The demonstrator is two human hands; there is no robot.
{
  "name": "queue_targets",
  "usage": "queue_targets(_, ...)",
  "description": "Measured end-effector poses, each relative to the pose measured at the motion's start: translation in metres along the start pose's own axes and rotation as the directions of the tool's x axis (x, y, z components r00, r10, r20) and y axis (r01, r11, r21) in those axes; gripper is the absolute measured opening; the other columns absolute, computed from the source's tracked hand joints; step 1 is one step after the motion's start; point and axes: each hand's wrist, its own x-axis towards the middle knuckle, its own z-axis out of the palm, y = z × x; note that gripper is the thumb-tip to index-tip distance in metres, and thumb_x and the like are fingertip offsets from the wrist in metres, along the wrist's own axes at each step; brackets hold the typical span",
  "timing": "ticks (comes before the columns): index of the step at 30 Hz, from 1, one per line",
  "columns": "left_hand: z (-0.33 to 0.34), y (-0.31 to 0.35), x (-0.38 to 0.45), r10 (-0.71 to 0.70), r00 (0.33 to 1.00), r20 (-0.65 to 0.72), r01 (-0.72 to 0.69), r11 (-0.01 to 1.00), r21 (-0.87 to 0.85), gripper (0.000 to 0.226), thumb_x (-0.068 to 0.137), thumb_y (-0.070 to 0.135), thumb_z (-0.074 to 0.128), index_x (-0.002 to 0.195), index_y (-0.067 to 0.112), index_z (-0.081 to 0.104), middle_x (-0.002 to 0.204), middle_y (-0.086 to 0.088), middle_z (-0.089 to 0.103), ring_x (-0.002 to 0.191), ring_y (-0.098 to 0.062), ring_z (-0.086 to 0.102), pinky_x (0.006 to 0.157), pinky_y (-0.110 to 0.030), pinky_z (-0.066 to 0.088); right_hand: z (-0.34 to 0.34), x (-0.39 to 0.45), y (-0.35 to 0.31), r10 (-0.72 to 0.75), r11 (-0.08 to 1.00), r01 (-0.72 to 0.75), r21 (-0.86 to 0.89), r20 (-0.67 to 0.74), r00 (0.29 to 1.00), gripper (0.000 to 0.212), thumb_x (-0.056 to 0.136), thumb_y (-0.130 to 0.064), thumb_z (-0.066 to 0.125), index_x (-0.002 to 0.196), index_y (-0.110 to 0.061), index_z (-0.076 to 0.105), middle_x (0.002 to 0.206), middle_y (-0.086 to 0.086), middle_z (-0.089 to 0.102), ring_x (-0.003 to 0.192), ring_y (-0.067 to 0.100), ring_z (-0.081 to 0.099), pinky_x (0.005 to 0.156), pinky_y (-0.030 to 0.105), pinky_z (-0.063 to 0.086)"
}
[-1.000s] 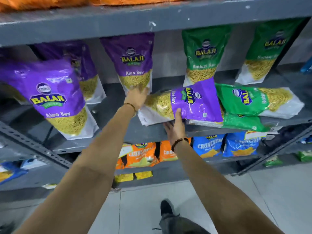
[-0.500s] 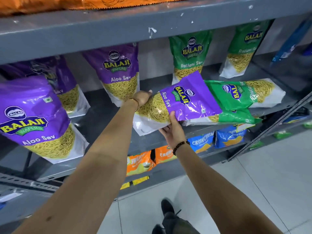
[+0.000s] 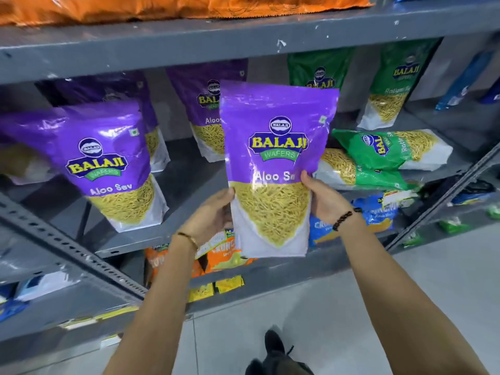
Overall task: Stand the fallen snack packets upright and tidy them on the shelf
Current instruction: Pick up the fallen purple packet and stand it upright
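A purple Aloo Sev packet is held upright in front of the grey shelf, off its surface. My left hand grips its lower left edge and my right hand grips its lower right edge. To the right, two green Ratlami Sev packets lie fallen on the shelf, one on top of the other. Another purple packet stands upright at the front left. More purple packets and green packets stand at the back.
The upper shelf's edge runs just above the packets, with orange bags on it. Below sit orange and blue Crunchem packs. A slotted metal upright crosses at left. My shoe is on the tiled floor.
The purple packet was lying sideways on the green ones with my hands at its ends. Both hands have lifted it off the shelf and turned it upright.
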Motion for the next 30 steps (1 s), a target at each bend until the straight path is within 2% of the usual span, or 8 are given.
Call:
queue_targets(5,0.002,0.01,-0.035,0.102,0.989,0.107,-0.101,0.995,-0.018,0.019,0.083,0.038,0.06,0.096,0.028,0.068,0.088,0.009,0.075,0.075,-0.007,0.07,0.063,-0.021,0.058,0.01,-0.018,-0.017,-0.021,0.999,0.027,-0.046,0.133,0.991,0.055,0.036,-0.052,0.085,0.083,-0.024,0.075,0.079,-0.009,0.077,0.076,0.004,0.071,0.06,0.019,0.056)
queue_targets(8,0.001,0.017,-0.038,0.132,0.98,0.151,-0.134,0.991,0.001,0.025,0.079,0.041,0.064,0.101,0.029,0.065,0.088,0.01,0.074,0.075,-0.007,0.07,0.061,-0.02,0.058,0.008,-0.014,-0.018,-0.026,0.999,0.032,-0.038,0.163,0.986,0.06,0.029,-0.055,0.087,0.08,-0.025,0.076,0.082,-0.008,0.077,0.078,0.006,0.071,0.062,0.02,0.057)
queue_targets(12,-0.006,0.015,-0.031,0.112,0.988,0.103,-0.113,0.994,0.003,0.023,0.089,0.035,0.05,0.106,0.027,0.063,0.097,0.008,0.075,0.086,-0.01,0.071,0.073,-0.025,0.059,0.002,0.0,-0.015,0.016,0.997,0.0,-0.079,0.212,0.977,0.064,0.037,-0.055,0.086,0.091,-0.023,0.072,0.089,-0.007,0.077,0.086,0.009,0.07,0.073,0.025,0.058)
queue_targets(16,-0.018,0.014,-0.014,0.111,0.994,0.004,-0.111,0.994,-0.008,0.023,0.093,0.029,0.044,0.107,0.028,0.062,0.098,0.01,0.075,0.09,-0.01,0.07,0.071,-0.024,0.057,-0.001,0.03,-0.01,0.043,0.989,-0.014,-0.146,0.199,0.979,0.06,0.044,-0.05,0.086,0.091,-0.016,0.069,0.086,-0.005,0.077,0.082,0.009,0.07,0.073,0.024,0.058)
queue_targets(20,-0.037,0.015,0.02,0.137,0.976,-0.169,-0.138,0.99,0.003,0.03,0.099,0.019,0.033,0.109,0.025,0.061,0.098,0.009,0.073,0.094,-0.013,0.065,0.082,-0.027,0.052,0.014,0.067,-0.007,-0.013,0.986,0.039,-0.161,0.163,0.987,0.018,0.08,-0.016,0.061,0.098,-0.016,0.064,0.087,-0.01,0.076,0.084,0.003,0.069,0.071,0.018,0.055)
queue_targets(21,-0.041,0.015,0.028,0.139,0.969,-0.203,-0.14,0.99,0.007,0.03,0.099,0.017,0.032,0.11,0.021,0.059,0.098,0.007,0.071,0.094,-0.015,0.063,0.083,-0.028,0.05,0.018,0.075,-0.006,-0.026,0.983,0.05,-0.176,0.137,0.99,0.018,0.087,-0.006,0.052,0.098,-0.016,0.062,0.086,-0.012,0.076,0.083,0.001,0.069,0.072,0.017,0.054)
queue_targets(25,-0.056,0.018,0.057,0.17,0.931,-0.324,-0.174,0.985,0.015,0.035,0.1,0.013,0.029,0.13,0.003,0.045,0.101,0.004,0.062,0.093,-0.01,0.057,0.079,-0.022,0.047,0.027,0.105,-0.003,-0.051,0.961,0.066,-0.268,0.066,0.997,0.022,0.092,-0.001,0.044,0.095,-0.016,0.06,0.078,-0.016,0.075,0.078,-0.004,0.066,0.076,0.017,0.051)
queue_targets(30,-0.055,0.019,0.068,0.163,0.9,-0.405,-0.217,0.972,-0.089,0.037,0.099,0.012,0.029,0.133,0.004,0.042,0.103,0.007,0.06,0.092,-0.005,0.057,0.07,-0.012,0.05,0.037,0.119,-0.004,-0.084,0.97,0.085,-0.229,0.013,0.996,0.019,0.092,-0.004,0.047,0.097,-0.016,0.061,0.091,-0.002,0.067,0.081,0.006,0.063,0.079,0.02,0.051)
